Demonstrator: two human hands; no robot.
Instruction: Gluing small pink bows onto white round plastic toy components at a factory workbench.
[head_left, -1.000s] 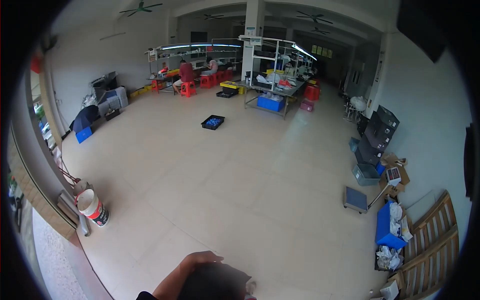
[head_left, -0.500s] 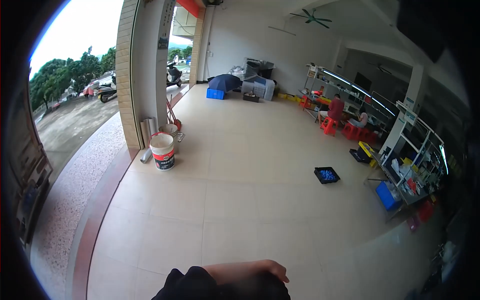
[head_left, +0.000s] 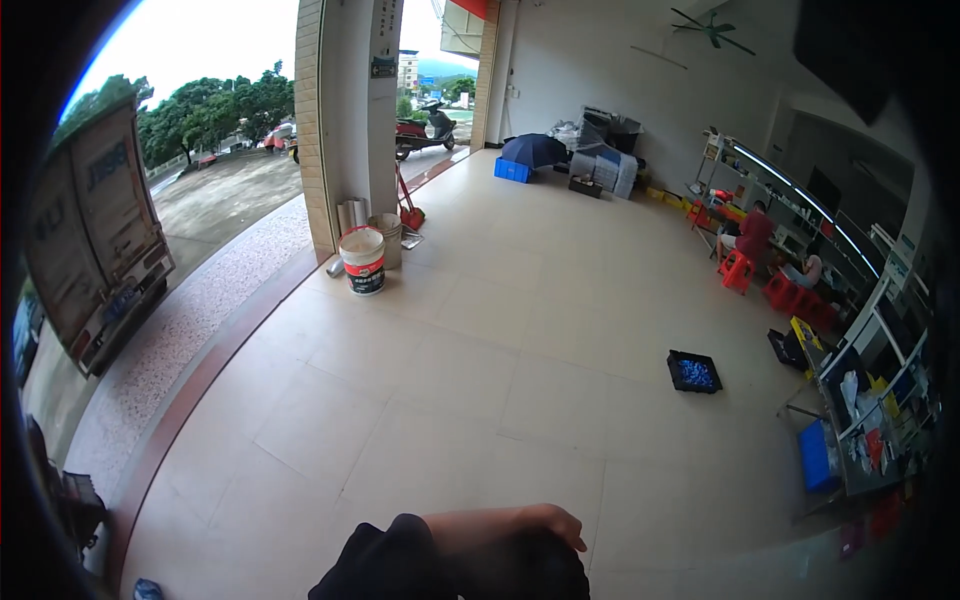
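My left hand (head_left: 566,527) is at the bottom middle of the view. Its bare forearm (head_left: 475,527) comes out of a black sleeve (head_left: 385,555) and lies across to the right over dark cloth (head_left: 535,570). The fingers bend downward at the edge of this cloth, and their tips are hidden, so I cannot tell whether they hold anything. No part of my right hand shows. On the tiled floor ahead to the right sits a black tray (head_left: 690,387) of small blue pieces, well apart from my hand.
White and grey buckets (head_left: 363,262) stand by the pillar (head_left: 368,120) at the doorway. At right are a cluttered workbench (head_left: 865,475), red stools (head_left: 737,270) and seated people (head_left: 752,235). An umbrella (head_left: 535,150) lies at the back wall. Outside at left stands a box truck (head_left: 95,230).
The view has turned left, so the room's contents appear farther right and more of the truck shows. My left arm keeps nearly the same pose, slightly higher in the picture.
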